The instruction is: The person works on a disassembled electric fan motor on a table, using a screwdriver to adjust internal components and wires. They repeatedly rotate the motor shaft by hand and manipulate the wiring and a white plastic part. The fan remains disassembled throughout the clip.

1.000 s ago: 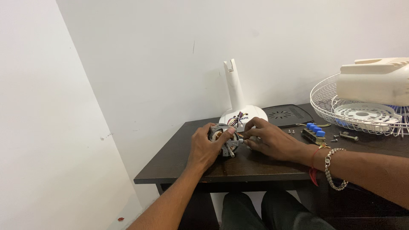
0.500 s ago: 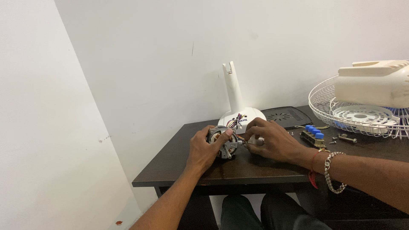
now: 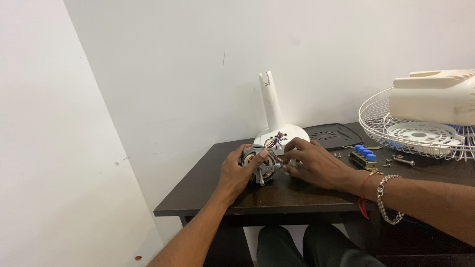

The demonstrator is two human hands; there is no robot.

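I see left hand [image 3: 236,170] closed round the fan motor [image 3: 258,165] near the counter's [image 3: 208,193] front-left edge | shaft axis points right, toward right hand [image 3: 314,165] | right fingertips [image 3: 288,170] pinch at shaft end, touching | white stand base [image 3: 279,136] just behind.

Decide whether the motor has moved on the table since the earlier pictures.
No. The motor sits in front of the white fan base, as before; only the camera shifted.
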